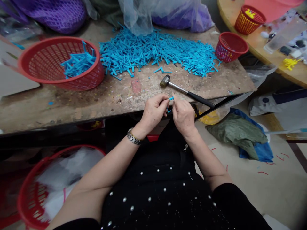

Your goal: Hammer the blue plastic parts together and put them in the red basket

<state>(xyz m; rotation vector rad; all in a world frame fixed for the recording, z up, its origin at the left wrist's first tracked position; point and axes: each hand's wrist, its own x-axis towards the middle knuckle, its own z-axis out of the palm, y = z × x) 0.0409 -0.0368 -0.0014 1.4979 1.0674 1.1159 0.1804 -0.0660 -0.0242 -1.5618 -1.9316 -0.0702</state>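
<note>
Just off the table's front edge, my left hand (154, 110) pinches a small blue plastic piece (171, 98) between thumb and fingers. My right hand (183, 113) meets it from the other side, its fingertips closed at the piece's end. A thin blue part shows below the left fingers; whether it belongs to the same piece I cannot tell. Behind my hands lies a mallet (177, 88) with a black handle. A large heap of similar blue pieces (153, 48) covers the back of the table, and a few lie loose in front of it.
A big red basket (59, 80) holding some blue pieces stands at the left. A small red basket (231, 48) sits at the right end of the worn table (91, 102). Plastic bags (136, 16) lie behind the heap. Another basket (38, 188) with white plastic is at lower left.
</note>
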